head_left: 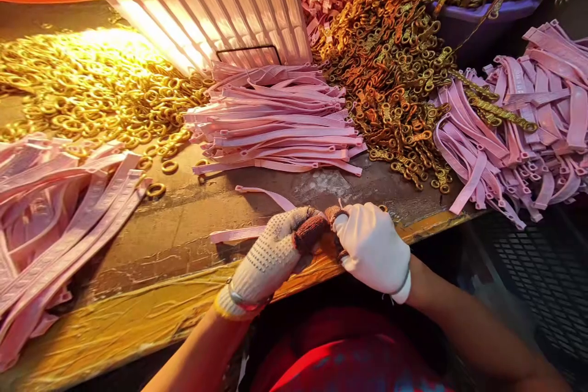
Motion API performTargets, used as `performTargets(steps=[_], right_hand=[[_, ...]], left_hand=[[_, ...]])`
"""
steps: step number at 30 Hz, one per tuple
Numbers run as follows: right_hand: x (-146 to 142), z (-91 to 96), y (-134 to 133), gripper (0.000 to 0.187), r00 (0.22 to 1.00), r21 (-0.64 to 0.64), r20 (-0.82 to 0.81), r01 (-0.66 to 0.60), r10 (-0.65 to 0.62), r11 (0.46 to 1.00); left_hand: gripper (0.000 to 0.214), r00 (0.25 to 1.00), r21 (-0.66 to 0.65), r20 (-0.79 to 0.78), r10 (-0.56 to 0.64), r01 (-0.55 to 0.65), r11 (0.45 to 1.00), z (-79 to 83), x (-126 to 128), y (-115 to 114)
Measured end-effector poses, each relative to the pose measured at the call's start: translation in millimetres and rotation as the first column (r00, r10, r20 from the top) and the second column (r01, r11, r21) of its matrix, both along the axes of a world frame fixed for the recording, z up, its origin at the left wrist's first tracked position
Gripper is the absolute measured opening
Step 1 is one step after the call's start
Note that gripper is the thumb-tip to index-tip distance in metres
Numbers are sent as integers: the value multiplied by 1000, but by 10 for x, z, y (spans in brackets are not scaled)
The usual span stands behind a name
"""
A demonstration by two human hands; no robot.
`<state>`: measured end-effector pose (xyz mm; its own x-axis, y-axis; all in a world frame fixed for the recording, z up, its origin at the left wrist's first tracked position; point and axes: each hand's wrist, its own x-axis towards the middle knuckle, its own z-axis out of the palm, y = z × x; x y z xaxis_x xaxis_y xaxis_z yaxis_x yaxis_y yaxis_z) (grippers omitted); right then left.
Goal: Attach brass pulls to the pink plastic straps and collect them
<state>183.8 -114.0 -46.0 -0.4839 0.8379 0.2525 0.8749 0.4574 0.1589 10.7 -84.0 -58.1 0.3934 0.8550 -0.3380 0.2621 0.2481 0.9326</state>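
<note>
My left hand, in a dotted knit glove, is closed at the table's front edge. A pink strap runs out from under its fingers, and a second pink length sticks out lower down; whether both belong to one strap I cannot tell. Against its fingertips presses my right hand, closed in a white glove with brown finger covers. What it pinches is hidden, apart from a tiny tip above the fingers. Just beyond both hands lies a stack of pink straps with small loops at their ends.
Gold rings are heaped at back left, beside a ribbed translucent panel. Gold link pieces pile up right of centre, near a purple basin. More pink straps lie left and right. A black crate stands below right.
</note>
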Motion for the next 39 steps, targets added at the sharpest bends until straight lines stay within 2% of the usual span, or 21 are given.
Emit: performTargets(steps=[1,3,4,5,7,10,12,13,15,18,20,22,23,25,27,29,31,32,35,37,39], right_hand=[[-20,-19,9,8,1000,68,22,-13,11,998],[-36,-77,35,19,999,195,41,-25,18,981],[-35,-111,50,22,999,244,35,-32,24,969],[-28,-146,64,24,999,280,20,-44,40,959],[-4,-205,89,25,996,292,-38,-62,76,955],[40,-262,104,15,975,85,-202,-78,93,993],[58,-287,100,15,953,-82,-299,-71,43,994],[58,-297,95,19,947,-118,-319,-62,21,991],[44,-307,87,20,954,-69,-301,-43,20,997],[-2,-279,87,13,967,51,-246,-52,63,997],[-31,-228,100,16,962,-23,-268,-52,43,998],[-50,-173,117,15,958,-125,-287,-41,3,991],[-56,-152,125,14,963,-125,-270,-37,2,992],[-64,-135,139,18,984,7,-179,-23,24,1000],[-72,-156,156,23,996,178,-69,-38,51,983],[-83,-206,180,20,998,231,-13,-56,61,971],[-99,-253,206,11,999,156,-14,-26,29,987],[-106,-263,218,7,1000,94,-19,2,-1,996],[-108,-188,238,11,997,-125,-25,63,-67,990],[-87,-57,240,14,998,-305,-42,23,-37,952],[-62,82,243,24,998,-478,-50,-2,-24,878]], left_hand=[[40,998,112,-60,-8,15,994,4,-8,20],[36,984,322,-181,-5,64,945,1,-29,70],[35,977,380,-213,-12,94,920,-6,-43,93],[35,976,389,-216,-38,122,913,-16,-59,113],[36,981,300,-145,-126,165,940,-43,-92,137],[36,985,224,-68,-160,172,959,-80,-128,140],[34,987,299,-106,-124,150,942,-86,-137,140],[32,986,338,-125,-106,143,930,-82,-140,142],[33,989,321,-105,-106,134,937,-69,-148,148],[43,990,120,46,-135,129,984,-56,-177,140],[44,985,37,123,-119,115,993,-61,-198,120],[42,987,49,134,-86,80,996,-70,-213,98],[40,989,79,124,-78,68,995,-74,-218,90],[37,995,183,48,-85,75,980,-84,-223,83],[36,988,316,-121,-96,130,940,-107,-222,85],[33,943,401,-323,-82,214,891,-152,-211,94],[26,893,422,-445,-70,278,863,-215,-197,108],[24,890,421,-450,-74,284,861,-247,-191,115],[25,958,390,-273,-87,193,900,-309,-193,125],[27,989,347,-138,-57,102,932,-311,-201,107],[27,995,333,-93,-30,59,941,-299,-196,66]])
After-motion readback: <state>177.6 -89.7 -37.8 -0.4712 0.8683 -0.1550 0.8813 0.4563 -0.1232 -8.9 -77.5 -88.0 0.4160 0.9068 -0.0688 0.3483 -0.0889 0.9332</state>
